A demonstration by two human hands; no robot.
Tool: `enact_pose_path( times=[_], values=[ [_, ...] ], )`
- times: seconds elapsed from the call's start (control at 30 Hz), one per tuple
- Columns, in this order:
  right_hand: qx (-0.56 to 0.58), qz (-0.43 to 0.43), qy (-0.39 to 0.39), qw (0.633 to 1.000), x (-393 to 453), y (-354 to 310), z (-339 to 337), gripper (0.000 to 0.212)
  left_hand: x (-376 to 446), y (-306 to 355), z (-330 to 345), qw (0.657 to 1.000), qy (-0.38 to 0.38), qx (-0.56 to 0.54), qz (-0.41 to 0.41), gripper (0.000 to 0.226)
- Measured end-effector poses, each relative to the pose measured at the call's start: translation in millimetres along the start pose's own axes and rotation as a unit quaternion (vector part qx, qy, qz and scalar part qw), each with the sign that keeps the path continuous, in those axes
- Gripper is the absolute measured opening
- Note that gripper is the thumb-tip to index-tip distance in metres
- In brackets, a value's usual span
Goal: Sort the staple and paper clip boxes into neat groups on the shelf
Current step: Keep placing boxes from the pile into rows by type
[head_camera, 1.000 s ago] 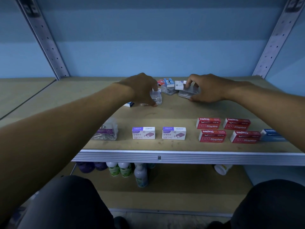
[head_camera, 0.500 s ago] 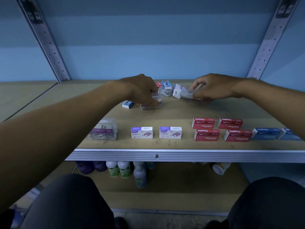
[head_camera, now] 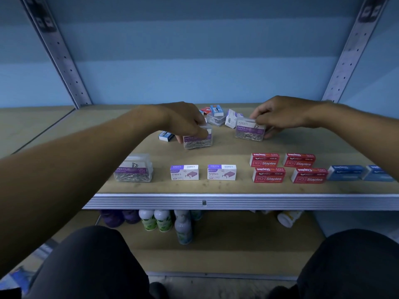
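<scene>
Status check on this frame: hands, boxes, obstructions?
Left hand grips a clear paper clip box. Right hand grips a second paper clip box. Unsorted pile behind; path forward open.

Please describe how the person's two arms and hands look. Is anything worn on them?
Both forearms are bare: no sleeves show in the head view. The left hand and the right hand carry no gloves, and no rings, watch or bracelet can be seen on the fingers or wrists. Lower down, the knees are covered in dark cloth.

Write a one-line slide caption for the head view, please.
Each hand, left and right, grips a clear paper clip box on the shelf.
</scene>
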State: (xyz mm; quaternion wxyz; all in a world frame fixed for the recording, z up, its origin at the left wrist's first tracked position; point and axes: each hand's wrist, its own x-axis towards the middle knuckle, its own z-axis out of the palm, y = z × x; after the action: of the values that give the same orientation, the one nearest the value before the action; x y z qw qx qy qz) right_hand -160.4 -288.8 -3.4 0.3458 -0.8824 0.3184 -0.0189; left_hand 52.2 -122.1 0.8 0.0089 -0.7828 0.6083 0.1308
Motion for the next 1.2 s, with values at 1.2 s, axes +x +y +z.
enact_pose_path(
  times=[1.2],
  values=[
    [0.021, -0.146, -0.073, 0.986, 20.7, -161.5, 87.9, 0.014, -125.1, -137.5, -27.6, 0.995, 0.073, -0.060, -0.029, 0.027]
  ],
)
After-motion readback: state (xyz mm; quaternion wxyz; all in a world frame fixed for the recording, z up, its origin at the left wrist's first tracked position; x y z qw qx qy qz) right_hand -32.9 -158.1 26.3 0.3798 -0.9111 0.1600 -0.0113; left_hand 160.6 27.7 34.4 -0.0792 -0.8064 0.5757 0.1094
